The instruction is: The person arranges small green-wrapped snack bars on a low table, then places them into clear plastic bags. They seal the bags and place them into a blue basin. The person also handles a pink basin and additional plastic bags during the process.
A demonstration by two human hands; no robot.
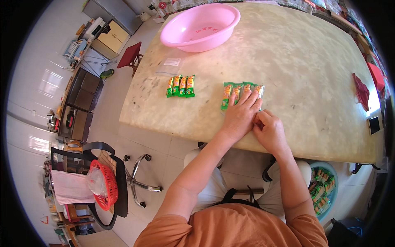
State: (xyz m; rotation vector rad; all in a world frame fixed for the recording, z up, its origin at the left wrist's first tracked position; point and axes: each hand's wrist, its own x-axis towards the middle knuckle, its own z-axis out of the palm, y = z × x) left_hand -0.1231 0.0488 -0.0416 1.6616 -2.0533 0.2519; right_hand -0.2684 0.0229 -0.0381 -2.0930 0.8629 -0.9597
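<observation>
Green-wrapped snack packets (227,92) lie side by side before me, in what looks like a clear plastic bag. My left hand (242,115) rests flat over them with its fingers spread. Close beside it, at the lower right edge of the packets, my right hand (268,128) has its fingers curled and pinched together; what is between them is hidden. Another row of green packets (180,86) lies to the left on the table. Above that row is a flat clear plastic bag (169,66) with a white label.
A pink plastic basin (200,27) stands at the table's (296,68) far left. Toward the right edge lie a red cloth (360,92) and a phone (374,125). A blue tub (335,188) of packets is low at right. An office chair (122,185) holds a red basket (112,188).
</observation>
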